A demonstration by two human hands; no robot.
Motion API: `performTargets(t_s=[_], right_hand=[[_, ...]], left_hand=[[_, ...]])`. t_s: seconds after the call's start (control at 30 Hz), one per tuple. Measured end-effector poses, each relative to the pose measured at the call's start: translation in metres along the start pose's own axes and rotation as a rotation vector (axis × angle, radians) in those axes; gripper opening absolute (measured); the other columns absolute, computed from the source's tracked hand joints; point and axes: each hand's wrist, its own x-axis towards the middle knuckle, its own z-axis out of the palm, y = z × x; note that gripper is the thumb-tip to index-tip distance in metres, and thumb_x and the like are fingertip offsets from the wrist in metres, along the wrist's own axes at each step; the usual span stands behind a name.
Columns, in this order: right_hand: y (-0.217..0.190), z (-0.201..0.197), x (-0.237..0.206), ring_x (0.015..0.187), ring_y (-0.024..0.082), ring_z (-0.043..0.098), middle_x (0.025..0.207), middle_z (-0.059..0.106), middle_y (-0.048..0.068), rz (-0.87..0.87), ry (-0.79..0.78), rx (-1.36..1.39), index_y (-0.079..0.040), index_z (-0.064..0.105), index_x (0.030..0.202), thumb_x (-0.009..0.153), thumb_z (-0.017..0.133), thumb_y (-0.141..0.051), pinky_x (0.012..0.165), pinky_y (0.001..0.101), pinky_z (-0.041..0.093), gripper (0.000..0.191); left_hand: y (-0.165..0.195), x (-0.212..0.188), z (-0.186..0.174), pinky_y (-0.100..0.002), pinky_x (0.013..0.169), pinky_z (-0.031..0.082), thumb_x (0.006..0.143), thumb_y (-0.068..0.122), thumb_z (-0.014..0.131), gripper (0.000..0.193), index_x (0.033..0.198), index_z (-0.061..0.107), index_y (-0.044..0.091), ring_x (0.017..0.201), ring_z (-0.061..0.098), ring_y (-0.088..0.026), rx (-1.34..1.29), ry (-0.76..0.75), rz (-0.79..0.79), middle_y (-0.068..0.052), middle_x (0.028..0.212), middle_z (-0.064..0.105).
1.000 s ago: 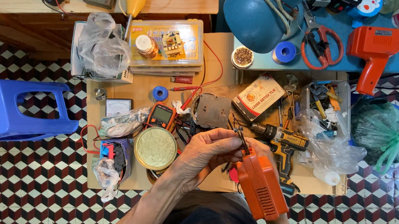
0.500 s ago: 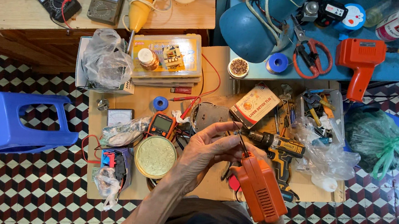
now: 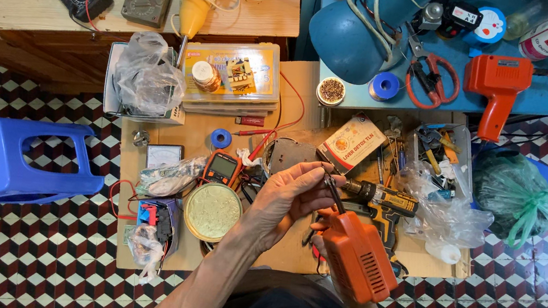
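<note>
at frame centre, the left hand (image 3: 289, 202) reaches up from below, fingers pinched narrow on the dark tip (image 3: 334, 191) of the orange soldering gun (image 3: 358, 255); the right hand (image 3: 321, 236), mostly hidden beneath, grips its body.

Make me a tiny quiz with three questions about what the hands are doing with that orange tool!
1. True or false: the left hand pinches the thin dark tip of the orange tool.
2. Which hand grips the orange tool from below? A) left B) right
3. Fill in: the round tin lying left of the left hand has a ____ coloured lid.

Key: 1 true; 2 B; 3 gold
</note>
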Motion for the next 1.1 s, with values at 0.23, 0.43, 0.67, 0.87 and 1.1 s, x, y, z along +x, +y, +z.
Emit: performTargets(t_s=[0.23, 0.43, 0.67, 0.87, 1.1], right_hand=[[-0.027, 0.02, -0.009, 0.094, 0.013, 0.073, 0.113, 0.072, 0.008, 0.018, -0.005, 0.039, -0.007, 0.055, 0.133, 0.089, 0.072, -0.018, 0.08, 0.0285, 0.06, 0.048], [-0.029, 0.024, -0.012, 0.102, 0.017, 0.071, 0.122, 0.07, 0.01, 0.078, -0.068, 0.161, -0.002, 0.062, 0.13, 0.095, 0.069, -0.023, 0.089, 0.0371, 0.059, 0.041], [-0.016, 0.019, -0.009, 0.1, 0.017, 0.073, 0.12, 0.07, 0.009, -0.023, -0.036, 0.028, -0.007, 0.052, 0.138, 0.092, 0.069, -0.019, 0.09, 0.0359, 0.062, 0.051], [-0.002, 0.005, -0.004, 0.102, 0.022, 0.07, 0.117, 0.069, 0.016, 0.001, -0.027, 0.402, 0.005, 0.055, 0.142, 0.101, 0.063, -0.013, 0.089, 0.0302, 0.057, 0.045], [-0.036, 0.006, -0.007, 0.093, 0.019, 0.065, 0.107, 0.064, 0.011, -0.543, 0.034, -0.719, 0.003, 0.05, 0.142, 0.081, 0.077, -0.013, 0.081, 0.0292, 0.055, 0.07]], left_hand=[[0.0, 0.002, -0.007, -0.033, 0.096, 0.059, 0.106, 0.02, 0.058, 0.027, 0.127, 0.059, 0.003, 0.102, 0.072, -0.018, -0.043, 0.001, -0.034, -0.015, 0.124, 0.071], [-0.001, 0.002, -0.007, -0.033, 0.095, 0.061, 0.105, 0.02, 0.057, 0.027, 0.126, 0.055, 0.004, 0.104, 0.072, -0.019, -0.003, 0.046, -0.014, -0.016, 0.122, 0.07], [-0.002, 0.003, -0.009, -0.034, 0.091, 0.06, 0.104, 0.022, 0.058, 0.026, 0.125, 0.055, 0.006, 0.1, 0.072, -0.02, 0.012, 0.064, -0.014, -0.017, 0.119, 0.071], [-0.003, 0.003, -0.012, -0.034, 0.091, 0.061, 0.104, 0.023, 0.059, 0.027, 0.123, 0.057, 0.005, 0.101, 0.073, -0.02, 0.03, 0.045, -0.026, -0.017, 0.119, 0.072], [-0.003, 0.0, -0.018, -0.035, 0.088, 0.061, 0.104, 0.023, 0.061, 0.027, 0.122, 0.058, 0.003, 0.095, 0.072, -0.019, 0.025, 0.076, -0.027, -0.016, 0.115, 0.072]])
